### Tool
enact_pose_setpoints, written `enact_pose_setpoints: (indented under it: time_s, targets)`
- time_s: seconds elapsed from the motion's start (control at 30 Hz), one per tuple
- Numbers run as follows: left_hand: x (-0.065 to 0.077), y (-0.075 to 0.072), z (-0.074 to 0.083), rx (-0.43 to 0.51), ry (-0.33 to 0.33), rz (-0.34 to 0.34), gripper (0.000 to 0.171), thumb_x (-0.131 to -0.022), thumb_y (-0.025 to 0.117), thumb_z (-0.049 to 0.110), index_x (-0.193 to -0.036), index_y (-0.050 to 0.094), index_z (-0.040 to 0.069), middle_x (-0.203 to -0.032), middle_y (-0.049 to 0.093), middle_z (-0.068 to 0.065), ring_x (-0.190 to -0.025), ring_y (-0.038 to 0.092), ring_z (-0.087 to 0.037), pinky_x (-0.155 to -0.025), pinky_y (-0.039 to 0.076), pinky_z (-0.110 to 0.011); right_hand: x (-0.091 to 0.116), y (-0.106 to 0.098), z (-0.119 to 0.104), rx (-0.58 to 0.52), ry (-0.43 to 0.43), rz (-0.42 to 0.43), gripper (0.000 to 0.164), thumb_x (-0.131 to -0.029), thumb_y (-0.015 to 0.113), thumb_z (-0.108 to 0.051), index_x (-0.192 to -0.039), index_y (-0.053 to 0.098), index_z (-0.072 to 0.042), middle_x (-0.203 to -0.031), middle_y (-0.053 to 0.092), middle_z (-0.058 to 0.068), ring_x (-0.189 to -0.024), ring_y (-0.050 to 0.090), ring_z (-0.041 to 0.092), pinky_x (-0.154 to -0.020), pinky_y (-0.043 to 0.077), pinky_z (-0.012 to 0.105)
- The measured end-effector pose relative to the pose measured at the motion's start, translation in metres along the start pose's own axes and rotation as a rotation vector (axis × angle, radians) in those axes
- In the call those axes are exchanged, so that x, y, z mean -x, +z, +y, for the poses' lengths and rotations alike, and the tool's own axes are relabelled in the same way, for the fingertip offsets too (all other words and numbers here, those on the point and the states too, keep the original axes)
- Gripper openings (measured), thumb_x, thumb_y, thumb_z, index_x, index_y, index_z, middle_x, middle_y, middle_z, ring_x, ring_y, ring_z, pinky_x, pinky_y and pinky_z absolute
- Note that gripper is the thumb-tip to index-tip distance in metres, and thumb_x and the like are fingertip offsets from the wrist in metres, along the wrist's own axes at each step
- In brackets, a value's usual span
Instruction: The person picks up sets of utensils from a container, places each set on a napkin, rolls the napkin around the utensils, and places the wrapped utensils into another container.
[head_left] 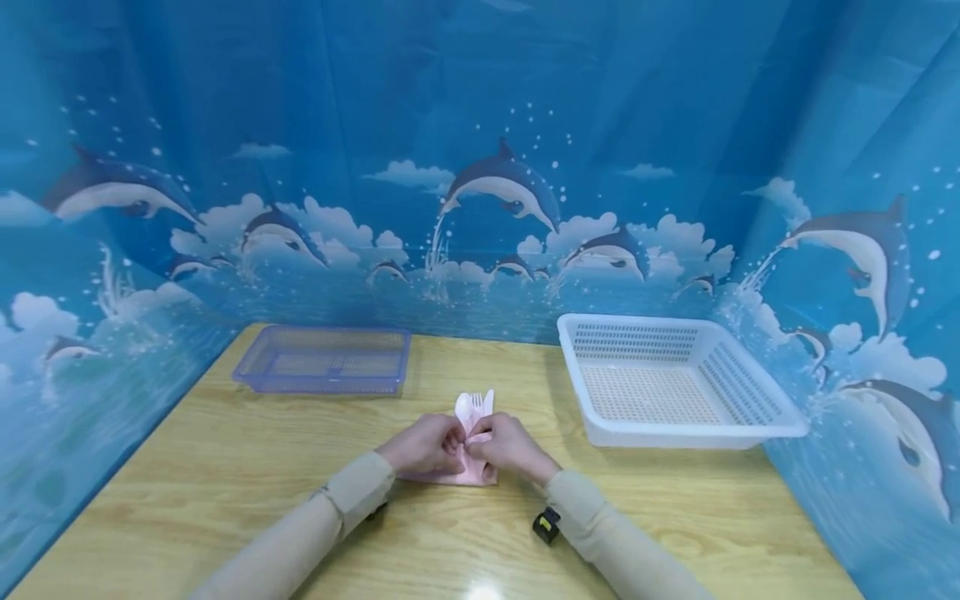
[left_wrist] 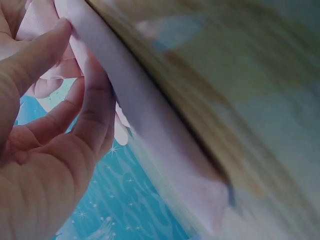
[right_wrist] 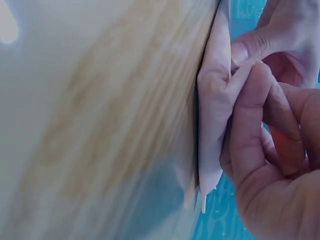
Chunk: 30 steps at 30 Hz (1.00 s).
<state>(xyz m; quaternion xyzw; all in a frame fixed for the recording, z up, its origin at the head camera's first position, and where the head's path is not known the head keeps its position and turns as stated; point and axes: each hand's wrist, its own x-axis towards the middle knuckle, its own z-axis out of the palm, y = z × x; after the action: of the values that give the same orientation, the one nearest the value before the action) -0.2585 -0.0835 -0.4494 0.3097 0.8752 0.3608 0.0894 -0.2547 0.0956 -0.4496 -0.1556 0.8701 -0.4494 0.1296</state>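
A pink napkin (head_left: 467,477) lies folded on the table in front of me, with a pale spoon (head_left: 463,407), fork (head_left: 477,402) and knife (head_left: 489,402) sticking out of its far end. Their lower parts are hidden by cloth and fingers. My left hand (head_left: 427,443) holds the napkin from the left, its thumb and fingers against the fold in the left wrist view. From the right, my right hand (head_left: 513,450) pinches a raised flap of the napkin (right_wrist: 212,100) between thumb and fingertips. Both hands meet over the cutlery.
At the back left stands a translucent purple basket (head_left: 326,358). A larger white perforated basket (head_left: 697,429) is at the back right. The wood-patterned table (head_left: 225,483) is enclosed by blue dolphin-print curtains (head_left: 480,100).
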Motion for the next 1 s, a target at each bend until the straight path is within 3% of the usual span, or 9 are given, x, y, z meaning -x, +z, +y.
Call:
enact_pose_setpoints:
  time_s: [0.1, 0.2, 0.3, 0.4, 0.53, 0.67, 0.83, 1.0]
  targets:
    - [-0.001, 0.0, 0.0, 0.004, -0.001, -0.004, 0.03, -0.066, 0.078, 0.007, -0.088, 0.059, 0.003, -0.076, 0.06, -0.003, -0.068, 0.055, -0.012, -0.06, 0.047, -0.021, -0.001, 0.001, -0.002, -0.053, 0.026, -0.006, 0.006, -0.077, 0.063, -0.007, -0.082, 0.065, -0.003, -0.07, 0.063, 0.006, -0.046, 0.057, 0.013, -0.045, 0.051, 0.03]
    - [0.0, -0.002, 0.001, 0.038, -0.036, -0.033, 0.032, -0.067, 0.078, 0.007, -0.091, 0.058, 0.004, -0.078, 0.059, -0.002, -0.07, 0.055, -0.012, -0.061, 0.048, -0.021, -0.002, -0.001, -0.005, -0.122, 0.058, -0.024, 0.015, -0.084, 0.059, -0.015, -0.084, 0.065, -0.001, -0.07, 0.063, 0.008, -0.049, 0.058, 0.013, -0.048, 0.052, 0.03]
    - [0.002, -0.006, 0.005, 0.08, -0.097, -0.077, 0.036, -0.067, 0.079, 0.016, -0.094, 0.058, 0.006, -0.077, 0.058, -0.001, -0.068, 0.054, -0.013, -0.06, 0.048, -0.025, -0.003, -0.002, -0.008, -0.286, 0.122, -0.08, 0.033, -0.093, 0.047, -0.025, -0.088, 0.064, 0.003, -0.071, 0.063, 0.011, -0.053, 0.059, 0.015, -0.053, 0.053, 0.031]
    - [0.004, -0.01, 0.009, 0.096, -0.159, -0.113, 0.041, -0.068, 0.077, 0.035, -0.095, 0.058, 0.01, -0.075, 0.057, 0.0, -0.066, 0.053, -0.014, -0.057, 0.047, -0.028, -0.003, -0.004, -0.008, -0.374, 0.138, -0.121, 0.033, -0.093, 0.041, -0.017, -0.091, 0.062, 0.008, -0.073, 0.063, 0.013, -0.057, 0.059, 0.015, -0.057, 0.053, 0.03]
    - [0.006, -0.01, 0.013, 0.103, -0.208, -0.129, 0.045, -0.074, 0.069, 0.046, -0.1, 0.058, 0.012, -0.074, 0.058, 0.0, -0.064, 0.053, -0.015, -0.055, 0.045, -0.031, -0.003, -0.004, -0.005, -0.191, 0.037, -0.101, 0.015, -0.083, 0.048, 0.003, -0.088, 0.062, 0.005, -0.071, 0.062, 0.009, -0.057, 0.057, 0.012, -0.053, 0.05, 0.024]
    - [0.007, -0.009, 0.013, 0.128, -0.23, -0.117, 0.035, -0.079, 0.068, 0.026, -0.106, 0.054, 0.009, -0.073, 0.056, -0.003, -0.062, 0.051, -0.016, -0.054, 0.044, -0.031, -0.003, -0.002, -0.001, 0.028, -0.029, -0.073, 0.01, -0.078, 0.061, 0.001, -0.087, 0.062, -0.004, -0.067, 0.057, 0.002, -0.056, 0.053, 0.009, -0.049, 0.047, 0.022]
    - [0.008, -0.007, 0.011, 0.177, -0.286, -0.096, 0.034, -0.076, 0.07, 0.015, -0.103, 0.053, 0.005, -0.074, 0.055, -0.005, -0.062, 0.052, -0.016, -0.054, 0.045, -0.03, -0.008, -0.003, 0.0, 0.274, -0.126, -0.063, 0.026, -0.073, 0.07, -0.005, -0.097, 0.062, -0.007, -0.068, 0.054, -0.001, -0.06, 0.049, 0.009, -0.054, 0.044, 0.023]
    - [0.007, -0.006, 0.013, 0.133, -0.357, -0.093, 0.035, -0.072, 0.074, 0.035, -0.082, 0.057, 0.006, -0.069, 0.057, -0.004, -0.059, 0.052, -0.015, -0.053, 0.044, -0.027, -0.013, -0.007, -0.002, 0.472, -0.246, -0.069, 0.035, -0.07, 0.072, -0.007, -0.105, 0.064, -0.005, -0.089, 0.062, 0.001, -0.082, 0.054, 0.012, -0.076, 0.046, 0.025]
